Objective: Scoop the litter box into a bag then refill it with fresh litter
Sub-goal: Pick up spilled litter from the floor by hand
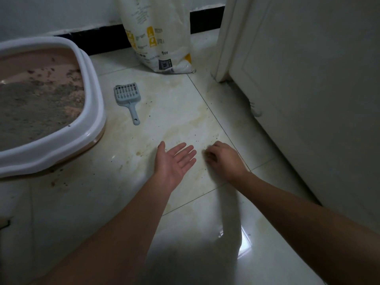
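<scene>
The litter box (51,112) is cut off at left, grey litter clumped inside. Left hand (174,161) lies spread palm-up; right hand (222,159) curls over floor crumbs, grasp unclear.

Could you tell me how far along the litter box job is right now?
Done: nothing obvious; the litter box holds grey, soiled litter. In hand: the right hand gathers spilled grains off the floor beside the open left hand. Left: the scoop lies unused, the litter bag stands untouched.
</scene>
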A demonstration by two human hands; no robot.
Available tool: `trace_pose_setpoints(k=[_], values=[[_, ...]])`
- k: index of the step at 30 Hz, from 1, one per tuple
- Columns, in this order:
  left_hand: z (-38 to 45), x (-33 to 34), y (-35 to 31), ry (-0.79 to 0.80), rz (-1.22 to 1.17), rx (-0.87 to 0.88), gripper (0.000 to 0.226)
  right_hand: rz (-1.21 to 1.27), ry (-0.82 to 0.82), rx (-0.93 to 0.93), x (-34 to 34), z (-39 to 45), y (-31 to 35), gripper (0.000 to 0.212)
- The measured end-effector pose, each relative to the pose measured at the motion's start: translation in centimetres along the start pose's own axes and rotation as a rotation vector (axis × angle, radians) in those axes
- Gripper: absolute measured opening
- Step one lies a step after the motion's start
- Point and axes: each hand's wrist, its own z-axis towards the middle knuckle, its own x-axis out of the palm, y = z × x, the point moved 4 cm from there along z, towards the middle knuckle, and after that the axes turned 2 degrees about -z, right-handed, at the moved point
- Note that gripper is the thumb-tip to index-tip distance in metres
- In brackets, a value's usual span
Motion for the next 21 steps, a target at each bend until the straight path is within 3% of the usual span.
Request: trace_pose_setpoints(k=[12,14,17,21], values=[[0.6,-0.3,0.7,-0.003,-0.035,-0.020,0.071,-0.238,0.157,0.060,1.4,0.9,0.4,0.012],[0.5,-0.3,0.7,-0.005,-0.045,-0.020,0.070,-0.179,0.147,0.090,1.2,0.6,0.4,0.011],[0.2,-0.4,0.9,-0.003,-0.056,-0.022,0.070,0.099,0.046,0.146,0.1,-0.5,1.3,0.012],[0.0,-0.2,1.4,0.000,-0.062,-0.039,0.068,0.298,-0.017,0.045,-1.2,-1.5,5.2,0.011]])
